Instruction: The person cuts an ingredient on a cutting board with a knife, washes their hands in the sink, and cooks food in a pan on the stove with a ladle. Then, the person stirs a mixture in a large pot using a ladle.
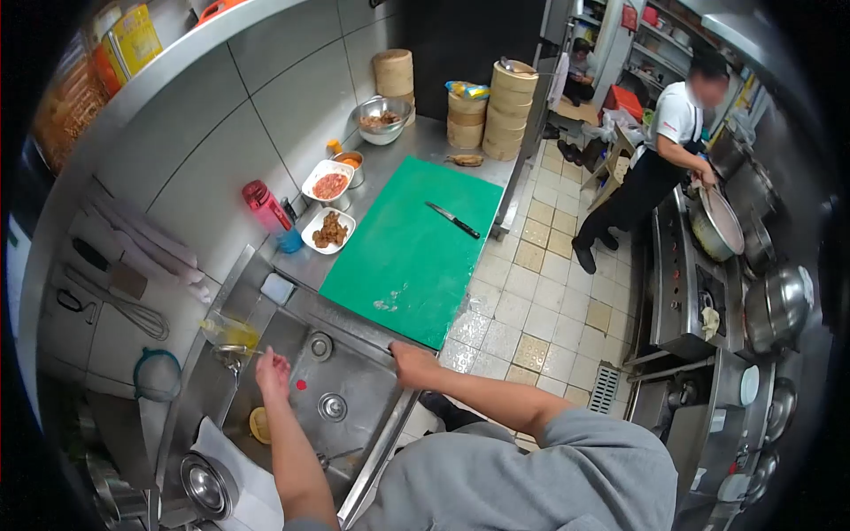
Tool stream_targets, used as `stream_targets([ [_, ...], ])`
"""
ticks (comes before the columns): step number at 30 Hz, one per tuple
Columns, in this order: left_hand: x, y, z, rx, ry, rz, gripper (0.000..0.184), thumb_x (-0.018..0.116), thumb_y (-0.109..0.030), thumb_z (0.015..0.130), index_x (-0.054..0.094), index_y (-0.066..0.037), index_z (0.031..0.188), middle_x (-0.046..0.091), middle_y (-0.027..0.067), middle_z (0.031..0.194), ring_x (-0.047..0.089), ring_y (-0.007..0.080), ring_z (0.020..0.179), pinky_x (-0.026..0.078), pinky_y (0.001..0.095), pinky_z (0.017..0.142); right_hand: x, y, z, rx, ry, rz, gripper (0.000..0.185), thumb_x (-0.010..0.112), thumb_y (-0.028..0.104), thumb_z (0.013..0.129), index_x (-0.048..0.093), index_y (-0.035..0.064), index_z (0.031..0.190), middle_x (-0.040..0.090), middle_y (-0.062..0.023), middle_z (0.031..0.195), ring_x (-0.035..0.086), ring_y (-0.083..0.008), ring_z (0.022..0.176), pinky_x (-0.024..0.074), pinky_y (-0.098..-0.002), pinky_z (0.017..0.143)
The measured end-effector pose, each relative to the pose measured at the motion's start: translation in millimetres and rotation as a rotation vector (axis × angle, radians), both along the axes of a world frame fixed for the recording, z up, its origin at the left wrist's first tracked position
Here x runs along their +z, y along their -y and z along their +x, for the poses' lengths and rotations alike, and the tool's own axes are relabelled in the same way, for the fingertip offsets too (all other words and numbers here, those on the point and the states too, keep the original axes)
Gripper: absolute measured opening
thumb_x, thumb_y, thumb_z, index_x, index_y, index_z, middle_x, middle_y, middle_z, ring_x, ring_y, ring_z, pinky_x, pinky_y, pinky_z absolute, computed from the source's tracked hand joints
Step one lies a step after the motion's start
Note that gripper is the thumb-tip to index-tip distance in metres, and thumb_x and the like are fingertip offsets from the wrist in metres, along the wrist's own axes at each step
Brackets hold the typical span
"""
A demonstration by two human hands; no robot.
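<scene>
Over the left part of the steel sink, my left hand is open, its fingers slightly bent, beside the faucet and a bottle of yellow liquid. My right hand is closed at the sink's edge, just below the near corner of the green cutting board. A small dark end shows at its fingers; what it belongs to is unclear. A black-handled knife lies on the board. Within the sink are a drain, a small red piece and a yellow round object.
Bowls of meat, a pink bottle and bamboo steamers stand around the board. At the right, a person holds a large pot over the stove. Another person is at the back. Metal bowls sit lower left.
</scene>
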State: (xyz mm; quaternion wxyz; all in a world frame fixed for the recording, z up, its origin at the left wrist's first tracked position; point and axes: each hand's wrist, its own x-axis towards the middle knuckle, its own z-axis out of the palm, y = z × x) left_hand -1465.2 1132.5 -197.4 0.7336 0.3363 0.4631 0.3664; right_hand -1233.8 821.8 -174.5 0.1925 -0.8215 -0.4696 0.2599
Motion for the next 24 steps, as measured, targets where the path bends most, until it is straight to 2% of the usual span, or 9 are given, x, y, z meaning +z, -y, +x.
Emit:
stream_targets([
  [3, -24.1, 48.8, -41.0, -0.115, -0.124, 0.013, 0.014, 0.062, -0.024, 0.098, 0.053, -0.014, 0.092, 0.055, -0.0014, 0.071, 0.055, 0.0129, 0.056, 0.048, 0.0282, 0.049, 7.9, 54.4, 4.0, -0.08, -0.088, 0.194, 0.043, 0.061, 0.015, 0.09, 0.05, 0.0033, 0.13, 0.065, -0.0237, 0.114, 0.065, -0.039, 0.105, 0.0528, -0.0483, 0.086],
  [5, -88.3, 61.3, -98.0, -0.341, -0.187, -0.085, 0.011, 0.06, -0.023, 0.098, 0.052, -0.015, 0.095, 0.052, -0.0024, 0.069, 0.052, 0.013, 0.054, 0.045, 0.0289, 0.045, 14.4, 87.7, 15.3, -0.242, -0.22, 0.233, 0.04, 0.064, 0.028, 0.093, 0.056, 0.0084, 0.127, 0.067, -0.0237, 0.109, 0.066, -0.0402, 0.101, 0.0526, -0.0475, 0.084],
  [6, -126.7, 71.7, -127.4, -0.328, -0.181, -0.196, 0.011, 0.06, -0.022, 0.096, 0.053, -0.015, 0.1, 0.052, -0.0009, 0.072, 0.054, 0.0144, 0.058, 0.046, 0.0304, 0.047, 10.0, 104.5, 25.8, -0.277, -0.211, 0.289, 0.038, 0.064, 0.032, 0.094, 0.059, 0.0097, 0.124, 0.069, -0.0231, 0.106, 0.067, -0.0407, 0.1, 0.0529, -0.0468, 0.084],
  [10, -138.8, 145.0, -177.4, -0.162, -0.517, -0.374, 0.023, 0.064, -0.024, 0.094, 0.055, -0.016, 0.114, 0.061, 0.005, 0.093, 0.059, 0.0182, 0.071, 0.051, 0.035, 0.055, 9.7, 160.6, 47.5, -0.436, -0.241, 0.277, 0.033, 0.064, 0.035, 0.095, 0.064, 0.0091, 0.116, 0.07, -0.0218, 0.097, 0.067, -0.0418, 0.095, 0.0529, -0.0469, 0.08],
  [14, -131.1, 173.6, -196.2, -0.209, -0.61, -0.339, 0.026, 0.065, -0.024, 0.093, 0.056, -0.014, 0.115, 0.063, 0.0056, 0.095, 0.061, 0.0188, 0.071, 0.051, 0.0343, 0.055, 3.6, 186.0, 69.4, -0.517, -0.167, 0.187, 0.032, 0.063, 0.034, 0.095, 0.062, 0.0072, 0.112, 0.069, -0.0226, 0.092, 0.067, -0.0421, 0.089, 0.0522, -0.0491, 0.077],
  [16, -132.9, 175.5, -204.4, -0.346, -0.756, -0.194, 0.027, 0.061, -0.027, 0.097, 0.055, -0.008, 0.115, 0.059, 0.0095, 0.097, 0.059, 0.0206, 0.069, 0.053, 0.0376, 0.053, 4.5, 189.0, 74.4, -0.536, -0.064, 0.194, 0.029, 0.063, 0.032, 0.095, 0.061, 0.0056, 0.108, 0.068, -0.0228, 0.088, 0.066, -0.0427, 0.086, 0.051, -0.0506, 0.074],
  [17, -142.8, 173.8, -211.4, -0.346, -0.756, -0.194, 0.027, 0.061, -0.027, 0.097, 0.055, -0.008, 0.115, 0.059, 0.0095, 0.097, 0.059, 0.0206, 0.069, 0.053, 0.0376, 0.053, 6.4, 189.4, 76.3, -0.508, -0.046, 0.193, 0.027, 0.062, 0.03, 0.095, 0.059, 0.0056, 0.105, 0.068, -0.0224, 0.087, 0.065, -0.0435, 0.087, 0.0507, -0.0516, 0.073],
  [19, -160.6, 169.3, -221.1, -0.559, -0.874, -0.112, 0.024, 0.061, -0.025, 0.096, 0.056, -0.008, 0.113, 0.06, 0.0075, 0.087, 0.058, 0.0192, 0.062, 0.051, 0.0353, 0.048, 17.4, 187.9, 75.3, -0.497, -0.019, 0.166, 0.026, 0.062, 0.03, 0.095, 0.059, 0.0056, 0.104, 0.068, -0.0222, 0.088, 0.065, -0.0437, 0.087, 0.0506, -0.0522, 0.074],
  [24, -145.5, 195.6, -213.7, -0.431, -0.867, -0.125, 0.016, 0.063, -0.018, 0.094, 0.06, -0.007, 0.106, 0.058, 0.0052, 0.075, 0.056, 0.0169, 0.056, 0.046, 0.0326, 0.041, 17.4, 196.6, 71.0, -0.502, 0.102, 0.117, 0.024, 0.062, 0.028, 0.095, 0.058, 0.0062, 0.101, 0.068, -0.0221, 0.091, 0.065, -0.0435, 0.088, 0.0506, -0.0532, 0.075],
])
